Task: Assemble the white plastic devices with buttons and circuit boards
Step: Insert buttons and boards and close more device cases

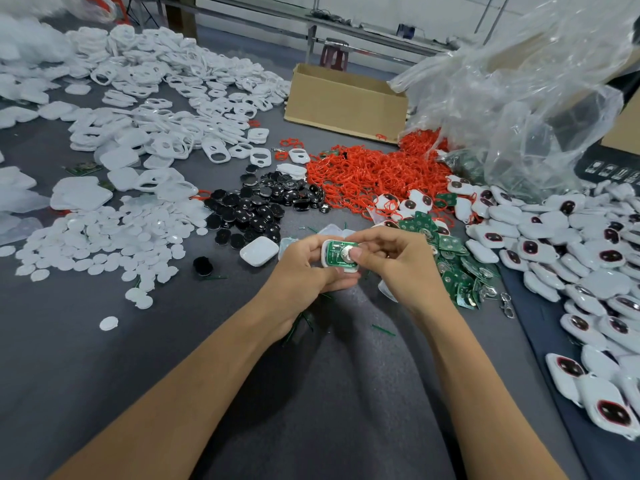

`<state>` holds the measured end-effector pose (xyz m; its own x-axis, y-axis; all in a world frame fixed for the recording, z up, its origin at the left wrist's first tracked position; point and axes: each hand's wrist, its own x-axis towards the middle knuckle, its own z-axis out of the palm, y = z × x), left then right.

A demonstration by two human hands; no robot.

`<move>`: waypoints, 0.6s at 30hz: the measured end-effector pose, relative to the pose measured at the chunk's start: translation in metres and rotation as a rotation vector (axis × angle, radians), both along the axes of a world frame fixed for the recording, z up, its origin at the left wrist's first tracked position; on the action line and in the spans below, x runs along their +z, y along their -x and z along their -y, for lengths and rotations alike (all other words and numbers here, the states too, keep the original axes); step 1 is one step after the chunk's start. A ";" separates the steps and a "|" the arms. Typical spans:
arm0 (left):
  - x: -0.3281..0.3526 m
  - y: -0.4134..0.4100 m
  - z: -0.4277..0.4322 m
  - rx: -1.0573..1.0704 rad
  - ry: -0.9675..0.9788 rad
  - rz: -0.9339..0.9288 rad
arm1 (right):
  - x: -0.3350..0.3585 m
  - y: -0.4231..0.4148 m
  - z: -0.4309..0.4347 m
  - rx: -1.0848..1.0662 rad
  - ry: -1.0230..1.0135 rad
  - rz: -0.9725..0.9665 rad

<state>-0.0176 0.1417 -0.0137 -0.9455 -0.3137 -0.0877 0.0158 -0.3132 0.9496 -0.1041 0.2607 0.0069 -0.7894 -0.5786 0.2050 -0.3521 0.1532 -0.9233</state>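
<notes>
Left hand [306, 263] curls its fingers round a white plastic shell [325, 256] and holds it just above the grey table cover [311, 393], open side up. A green circuit board [336, 254] sits inside that shell. Right hand [394, 261] meets it from the other side: its thumb [356, 252] presses down on the board's near right end while the other fingers curl over the far edge, so the piece is pinched between both hands.

Just left of the left hand lies a loose white case half [259, 251], smooth side up, and a little further left a single black button [203, 266] lies apart on the cover. Beyond these is a heap of black buttons [256, 202], and to its left a wide scatter of white round discs [100, 244]. Just beside the right hand, on its right, a pile of green circuit boards [453, 265] spreads out, with a metal clip [506, 304] at its near edge. Past the hands, a mound of red rings [363, 174] lies between the black buttons and a big clear plastic bag [536, 81]. Assembled white devices [571, 244] with dark windows are heaped along the right side. White front frames [156, 81] with cut-out holes cover the far left of the table, and a cardboard box [346, 98] stands behind the red rings. Thin green slivers lie scattered on the cover near both wrists.
</notes>
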 end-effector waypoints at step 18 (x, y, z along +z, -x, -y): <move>-0.001 0.005 0.002 0.022 -0.107 0.021 | -0.008 -0.005 0.004 -0.137 -0.227 -0.577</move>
<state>-0.0229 0.1394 -0.0152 -0.9359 -0.3225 -0.1418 0.0041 -0.4124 0.9110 -0.0988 0.2563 -0.0007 -0.6588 -0.5587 0.5038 -0.7464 0.4018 -0.5304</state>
